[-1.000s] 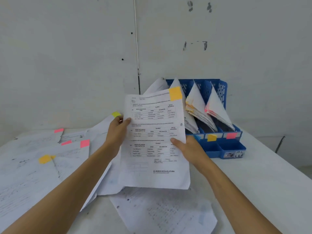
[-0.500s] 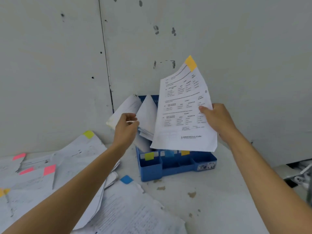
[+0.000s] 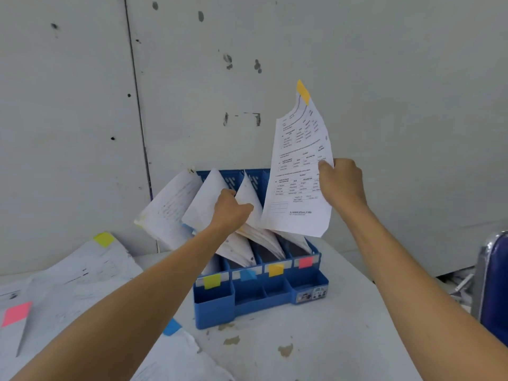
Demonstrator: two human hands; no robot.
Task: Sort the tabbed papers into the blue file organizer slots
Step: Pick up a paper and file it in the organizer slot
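Note:
The blue file organizer stands against the wall, its slots marked by yellow, blue, orange and pink labels on the front. Filed papers lean out of the slots. My right hand pinches the right edge of a printed sheet with an orange tab, held upright above the right slots. My left hand grips the top of the papers in the middle slots and holds them to the left.
Loose papers with a yellow tab, a pink tab and a blue tab cover the table's left side. A blue chair with a metal frame stands at the right edge. The wall is right behind the organizer.
My left hand let go of the orange-tabbed sheet and moved onto the filed papers in the organizer. My right hand raised the sheet up over the slots on the right.

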